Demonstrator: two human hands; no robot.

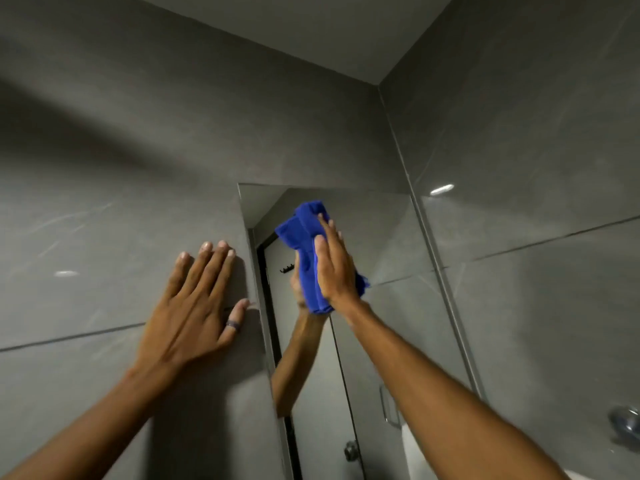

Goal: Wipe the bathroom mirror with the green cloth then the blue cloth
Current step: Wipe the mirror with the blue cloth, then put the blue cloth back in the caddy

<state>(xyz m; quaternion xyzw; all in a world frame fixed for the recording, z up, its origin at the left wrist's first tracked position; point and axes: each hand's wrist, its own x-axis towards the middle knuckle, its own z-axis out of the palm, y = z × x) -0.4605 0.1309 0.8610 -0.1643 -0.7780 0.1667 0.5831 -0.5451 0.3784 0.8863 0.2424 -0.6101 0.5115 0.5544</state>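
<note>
A: We start at our right hand [334,268]. It lies nearly flat, fingers long and together, pressing the blue cloth [306,258] against the mirror [388,244].

B: And the cloth itself?

A: A strong royal blue, soft and bunched into thick folds. It sticks out above our fingertips and hangs below the heel of the palm, so we pin it under the palm more than we clench it. It sits in the upper part of the glass, nearer the left edge.

B: What about our left hand [194,306]?

A: Spread open and holding nothing, palm flat on the grey wall tile [104,188] just beside the mirror's left edge. There is a dark ring [232,326] on the thumb, which reaches toward that edge.

B: And the mirror?

A: A frameless panel set in the corner where the two tiled walls meet. In it we see the reflection of our arm and the cloth, a door with a round knob [350,451] and a small rack of hooks [287,269]. At far right, a chrome fitting [625,422] sits on the side wall.
</note>
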